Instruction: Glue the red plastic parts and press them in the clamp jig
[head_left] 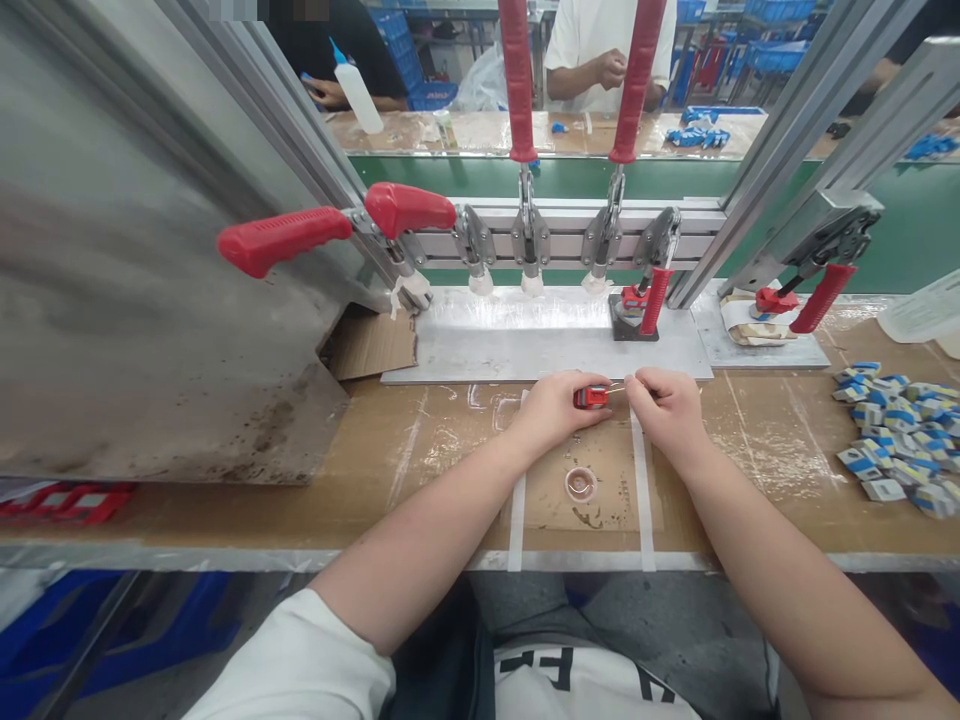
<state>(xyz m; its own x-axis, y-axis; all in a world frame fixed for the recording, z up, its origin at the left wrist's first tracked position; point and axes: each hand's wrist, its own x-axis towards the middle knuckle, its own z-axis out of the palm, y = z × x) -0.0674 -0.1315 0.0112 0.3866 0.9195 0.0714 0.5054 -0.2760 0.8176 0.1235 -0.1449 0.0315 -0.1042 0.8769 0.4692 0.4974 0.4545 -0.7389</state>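
Over there, a small red-and-grey block (pixel 591 398) is clamped in the fingers of the left hand (pixel 553 410), the right hand (pixel 670 410) pinching a thin pale stick (pixel 616 389) beside it, above a brown-covered bench (pixel 450 470) bearing a small round clear cup (pixel 580 485).

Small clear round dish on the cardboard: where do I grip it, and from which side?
I'd pinch the small clear dish across opposite sides of its round rim, coming down from above. It sits flat, open side up, with nothing over it; dark smears on the cardboard make a low near-side approach likely messier.
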